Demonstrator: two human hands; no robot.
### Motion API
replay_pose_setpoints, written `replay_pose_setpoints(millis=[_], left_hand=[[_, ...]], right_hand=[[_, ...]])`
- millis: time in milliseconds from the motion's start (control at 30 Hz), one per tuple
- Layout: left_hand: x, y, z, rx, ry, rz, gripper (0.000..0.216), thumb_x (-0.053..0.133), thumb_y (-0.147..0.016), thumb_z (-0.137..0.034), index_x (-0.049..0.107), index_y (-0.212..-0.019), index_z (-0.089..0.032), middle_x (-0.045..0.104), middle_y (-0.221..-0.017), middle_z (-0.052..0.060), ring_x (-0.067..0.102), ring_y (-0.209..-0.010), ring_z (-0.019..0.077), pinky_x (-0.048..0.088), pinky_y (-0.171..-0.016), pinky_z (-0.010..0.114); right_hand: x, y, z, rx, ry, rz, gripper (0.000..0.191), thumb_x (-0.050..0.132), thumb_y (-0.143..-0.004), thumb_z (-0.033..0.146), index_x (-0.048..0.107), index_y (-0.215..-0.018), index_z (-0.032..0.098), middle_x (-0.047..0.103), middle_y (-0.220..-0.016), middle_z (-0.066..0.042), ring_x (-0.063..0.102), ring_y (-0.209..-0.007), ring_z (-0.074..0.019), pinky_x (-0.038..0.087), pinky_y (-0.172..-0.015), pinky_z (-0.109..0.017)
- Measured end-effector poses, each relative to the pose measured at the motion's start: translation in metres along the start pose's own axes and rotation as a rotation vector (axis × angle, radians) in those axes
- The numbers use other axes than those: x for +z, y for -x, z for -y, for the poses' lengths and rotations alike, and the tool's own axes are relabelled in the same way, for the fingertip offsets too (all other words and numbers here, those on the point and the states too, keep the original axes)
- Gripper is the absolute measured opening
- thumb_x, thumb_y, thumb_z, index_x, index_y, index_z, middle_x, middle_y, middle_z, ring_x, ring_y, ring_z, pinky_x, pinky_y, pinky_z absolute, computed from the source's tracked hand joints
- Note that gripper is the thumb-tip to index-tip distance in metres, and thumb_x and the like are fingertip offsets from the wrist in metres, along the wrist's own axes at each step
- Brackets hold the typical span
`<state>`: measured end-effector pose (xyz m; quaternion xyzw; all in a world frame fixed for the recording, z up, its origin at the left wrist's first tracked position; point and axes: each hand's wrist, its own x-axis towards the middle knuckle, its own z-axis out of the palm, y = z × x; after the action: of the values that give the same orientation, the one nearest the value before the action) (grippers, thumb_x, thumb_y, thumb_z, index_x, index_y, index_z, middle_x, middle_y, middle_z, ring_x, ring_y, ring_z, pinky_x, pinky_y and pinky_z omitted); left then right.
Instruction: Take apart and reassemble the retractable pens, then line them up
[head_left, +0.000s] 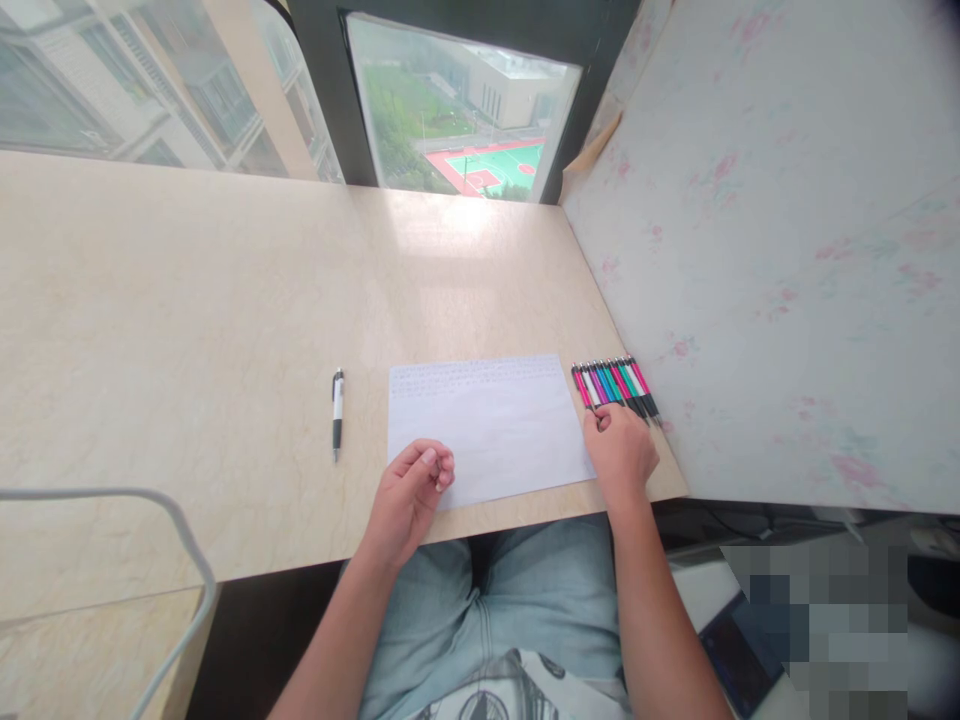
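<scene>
A white sheet of paper (487, 430) with rows of handwriting along its top lies on the table. My left hand (409, 495) rests over its lower left corner, fingers curled in and thumb against them, with nothing seen in it. To the right of the sheet, several click pens (611, 380) in red, white, purple, blue and green lie side by side in a row. My right hand (622, 450) is at their near ends, its fingers closed and covering some of the black grips. Whether it pinches a pen is hidden. One white and black pen (337, 415) lies apart, left of the sheet.
The pale table (187, 330) runs back to a window (457, 120). A flowered wall panel (787, 250) stands along its right edge, close to the pens. A grey cable (172, 510) loops across the lower left. My lap (480, 600) is under the front edge.
</scene>
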<state>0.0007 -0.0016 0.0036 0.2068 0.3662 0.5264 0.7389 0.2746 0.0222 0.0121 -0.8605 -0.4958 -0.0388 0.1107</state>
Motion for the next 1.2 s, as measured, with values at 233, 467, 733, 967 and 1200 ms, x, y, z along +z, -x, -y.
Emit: replay_pose_setpoints(millis=[233,467,733,967,1200], left_hand=[[0.001,0.000,0.000,-0.007,0.001,0.001,0.011,0.065,-0.084,-0.024,0.069,-0.084,-0.013,0.060,-0.074,0.003,0.050,-0.063,0.0083,0.041,-0.060,0.019],[0.001,0.000,-0.001,-0.021,-0.001,-0.019,0.012,0.068,-0.081,-0.025,0.068,-0.083,-0.014,0.060,-0.073,0.003,0.050,-0.063,0.0091,0.041,-0.059,0.020],[0.011,0.010,-0.009,0.049,-0.060,0.035,0.012,0.067,-0.081,-0.027,0.067,-0.087,-0.016,0.062,-0.081,0.005,0.052,-0.065,0.0119,0.041,-0.061,0.024],[-0.014,0.016,-0.075,0.436,-0.910,-0.389,0.017,0.073,-0.071,-0.022,0.071,-0.088,-0.022,0.065,-0.090,0.007,0.056,-0.078,0.0219,0.041,-0.068,0.029],[-0.045,-0.017,-0.092,0.436,-1.758,-0.595,0.031,0.065,-0.078,-0.035,0.061,-0.105,-0.020,0.063,-0.094,0.011,0.059,-0.078,0.0265,0.041,-0.066,0.033]], right_hand=[[-0.001,0.002,-0.001,0.032,0.000,0.017,0.018,0.055,-0.085,0.033,0.066,-0.080,0.019,0.062,-0.082,-0.006,0.052,-0.074,-0.0188,0.022,-0.055,-0.028],[-0.005,0.006,0.002,0.044,-0.056,0.008,0.018,0.055,-0.085,0.034,0.065,-0.090,0.019,0.062,-0.080,-0.005,0.051,-0.071,-0.0179,0.022,-0.055,-0.028],[0.007,0.045,0.031,-0.292,-0.376,0.008,0.021,0.050,-0.089,0.032,0.064,-0.084,0.018,0.064,-0.075,-0.003,0.054,-0.067,-0.0159,0.035,-0.063,-0.027],[0.014,0.064,0.036,-0.289,-0.632,-0.067,0.035,0.043,-0.095,0.037,0.065,-0.077,0.017,0.063,-0.067,-0.004,0.053,-0.059,-0.0145,0.040,-0.063,-0.026],[0.016,0.067,0.031,-0.325,-0.759,-0.059,0.031,0.039,-0.098,0.028,0.063,-0.111,0.013,0.067,-0.072,-0.004,0.062,-0.071,-0.0167,0.046,-0.070,-0.027]])
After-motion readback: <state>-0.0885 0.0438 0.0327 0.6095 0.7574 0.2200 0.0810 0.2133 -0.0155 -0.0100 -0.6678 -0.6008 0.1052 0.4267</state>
